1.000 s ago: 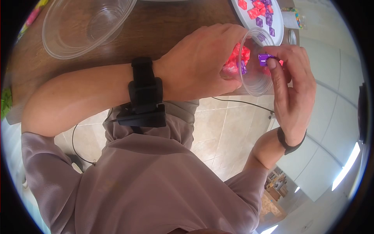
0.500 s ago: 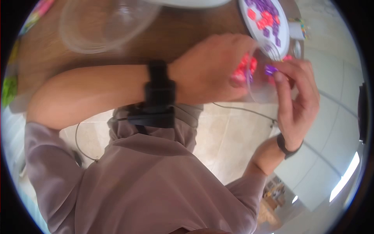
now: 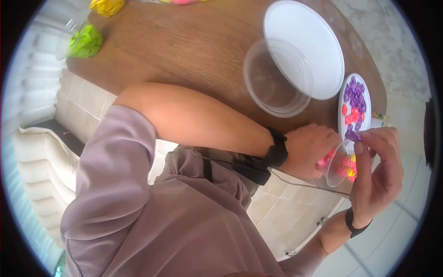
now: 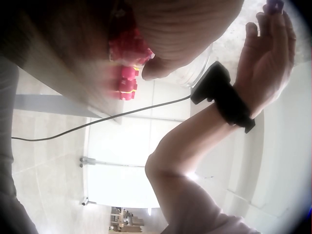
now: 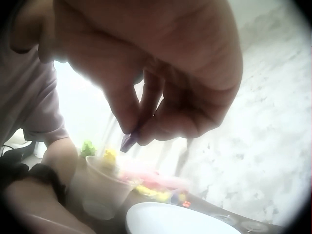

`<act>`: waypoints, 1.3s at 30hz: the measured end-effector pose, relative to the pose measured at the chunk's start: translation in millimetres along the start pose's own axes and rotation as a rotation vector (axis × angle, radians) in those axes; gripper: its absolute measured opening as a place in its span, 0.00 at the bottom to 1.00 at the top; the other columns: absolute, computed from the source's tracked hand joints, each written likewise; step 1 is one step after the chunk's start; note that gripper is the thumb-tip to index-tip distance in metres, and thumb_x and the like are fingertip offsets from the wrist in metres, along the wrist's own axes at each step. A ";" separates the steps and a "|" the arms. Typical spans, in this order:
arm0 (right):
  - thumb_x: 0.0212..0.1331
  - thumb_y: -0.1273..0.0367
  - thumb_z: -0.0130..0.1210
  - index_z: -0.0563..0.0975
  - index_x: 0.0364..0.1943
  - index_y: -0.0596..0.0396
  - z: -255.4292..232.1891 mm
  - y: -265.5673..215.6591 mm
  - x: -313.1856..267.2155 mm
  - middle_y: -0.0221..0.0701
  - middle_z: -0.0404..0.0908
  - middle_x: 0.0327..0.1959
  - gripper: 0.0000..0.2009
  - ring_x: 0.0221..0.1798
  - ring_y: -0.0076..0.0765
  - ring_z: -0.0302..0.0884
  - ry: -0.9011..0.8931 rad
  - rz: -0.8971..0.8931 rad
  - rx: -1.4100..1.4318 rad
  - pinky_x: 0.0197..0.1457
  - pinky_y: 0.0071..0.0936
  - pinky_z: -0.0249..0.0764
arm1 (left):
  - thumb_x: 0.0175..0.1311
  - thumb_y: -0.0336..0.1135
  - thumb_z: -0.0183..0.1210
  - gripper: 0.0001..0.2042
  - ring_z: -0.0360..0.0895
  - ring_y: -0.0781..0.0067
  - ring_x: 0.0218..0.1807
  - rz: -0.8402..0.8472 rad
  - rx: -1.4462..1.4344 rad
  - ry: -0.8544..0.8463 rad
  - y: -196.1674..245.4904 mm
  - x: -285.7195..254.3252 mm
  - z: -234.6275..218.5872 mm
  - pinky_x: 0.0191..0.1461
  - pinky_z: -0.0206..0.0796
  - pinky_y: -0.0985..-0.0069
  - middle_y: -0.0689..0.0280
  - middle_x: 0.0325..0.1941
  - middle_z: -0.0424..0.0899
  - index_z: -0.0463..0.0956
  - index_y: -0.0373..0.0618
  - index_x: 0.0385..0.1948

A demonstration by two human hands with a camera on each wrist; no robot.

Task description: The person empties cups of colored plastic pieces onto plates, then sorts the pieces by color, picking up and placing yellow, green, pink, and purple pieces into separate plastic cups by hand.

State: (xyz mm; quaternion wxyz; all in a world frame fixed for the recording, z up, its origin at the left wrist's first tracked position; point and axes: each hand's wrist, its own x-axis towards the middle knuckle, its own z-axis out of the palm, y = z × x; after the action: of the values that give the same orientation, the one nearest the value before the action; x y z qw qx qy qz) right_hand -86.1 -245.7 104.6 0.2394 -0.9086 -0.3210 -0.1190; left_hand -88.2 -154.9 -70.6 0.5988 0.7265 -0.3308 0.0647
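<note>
My left hand grips a small clear plastic cup near the table's right edge. The cup leans with its mouth towards my right hand. Red wrapped candies are in it, partly hidden by the left fingers. Between thumb and forefinger, my right hand pinches a single purple wrapped candy, held above the cup's rim. The right wrist view also has this purple candy at the fingertips. Beyond the cup lies a small white plate bearing purple and red candies.
A large clear bowl stands beside a big white oval dish, overlapping it in view. At the table's far left are green wrapped candies in a clear cup and a yellow bundle. A cable hangs below the table edge.
The head view has swung left, so more of the table shows and both hands appear further right and lower. The purple candy stays pinched in the right hand, the cup in the left.
</note>
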 end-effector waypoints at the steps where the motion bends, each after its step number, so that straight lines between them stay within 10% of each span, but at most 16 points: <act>1: 0.49 0.86 0.61 0.81 0.36 0.67 0.4 -2.3 5.3 0.41 0.81 0.33 0.09 0.37 0.41 0.74 -0.031 0.006 -0.007 0.37 0.29 0.66 | 0.49 0.35 0.67 0.23 0.77 0.52 0.44 -0.003 0.021 0.013 -0.3 0.1 0.9 0.48 0.69 0.58 0.58 0.42 0.78 0.71 0.41 0.47; 11: 0.54 0.86 0.61 0.82 0.38 0.62 27.9 -22.9 47.0 0.32 0.81 0.34 0.09 0.37 0.29 0.74 -0.170 -0.089 0.090 0.39 0.23 0.66 | 0.43 0.32 0.68 0.20 0.78 0.52 0.43 0.020 -0.083 0.095 1.6 -3.8 2.2 0.46 0.68 0.59 0.59 0.39 0.79 0.73 0.43 0.40; 24: 0.60 0.72 0.60 0.79 0.28 0.55 102.8 -7.7 57.3 0.34 0.78 0.24 0.05 0.36 0.46 0.77 -0.255 -0.150 -0.159 0.38 0.42 0.73 | 0.46 0.30 0.66 0.17 0.79 0.47 0.49 0.197 -0.274 -0.047 -12.6 1.4 -3.9 0.52 0.71 0.53 0.55 0.44 0.82 0.76 0.41 0.40; 30: 0.56 0.75 0.65 0.84 0.33 0.57 69.9 -7.7 56.3 0.35 0.84 0.29 0.03 0.30 0.39 0.80 -0.143 -0.181 -0.212 0.33 0.35 0.74 | 0.47 0.30 0.66 0.18 0.79 0.47 0.51 0.101 -0.252 -0.077 -4.0 -2.8 -14.4 0.54 0.70 0.54 0.55 0.46 0.82 0.76 0.40 0.43; 33: 0.58 0.77 0.67 0.86 0.39 0.60 22.5 -13.0 39.8 0.25 0.87 0.32 0.06 0.31 0.16 0.74 -0.039 0.142 -0.103 0.35 0.15 0.67 | 0.47 0.30 0.66 0.19 0.79 0.47 0.52 0.075 -0.270 -0.083 -1.8 -3.2 -11.3 0.55 0.70 0.54 0.55 0.47 0.82 0.76 0.40 0.44; 39: 0.59 0.79 0.64 0.86 0.39 0.62 -33.2 12.6 -27.6 0.29 0.88 0.34 0.06 0.32 0.20 0.77 -0.122 0.503 0.070 0.37 0.20 0.70 | 0.54 0.37 0.74 0.32 0.75 0.49 0.59 -0.080 -0.214 -0.103 -2.4 4.5 -8.1 0.63 0.69 0.59 0.53 0.56 0.79 0.71 0.40 0.60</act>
State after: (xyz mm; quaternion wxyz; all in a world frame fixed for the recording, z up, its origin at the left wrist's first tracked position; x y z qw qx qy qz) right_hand -101.3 -285.7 118.3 0.2731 -0.9564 -0.1029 0.0103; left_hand -81.0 -149.2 -68.2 0.6572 0.6734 -0.3370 -0.0320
